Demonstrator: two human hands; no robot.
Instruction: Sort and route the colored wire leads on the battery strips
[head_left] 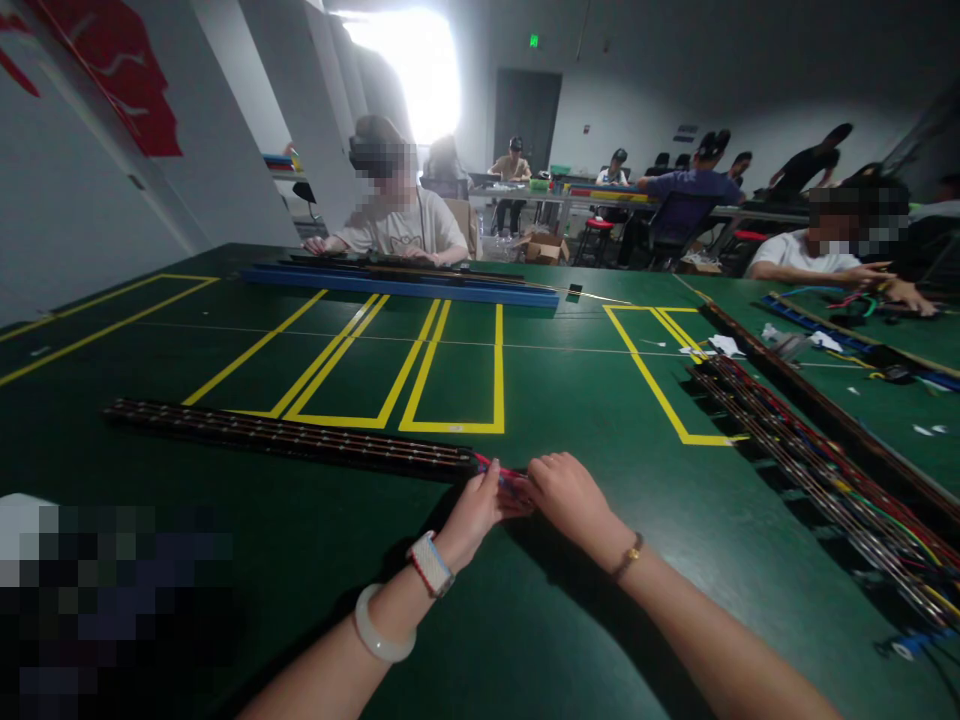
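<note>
Red wires (484,461) show only in part, their other ends covered by fingers. The left hand (474,508) is nearly closed, thumb uppermost, pinching them just beyond the right end of a long black bar (285,437). The right hand (568,495) is folded almost into a fist on the same wires, fingertips hidden. The bar lies flat on the green bench (315,510), well short of its far edge; the near edge is out of view. Toward the bench's right side, a wired bundle (825,487) is cut off.
</note>
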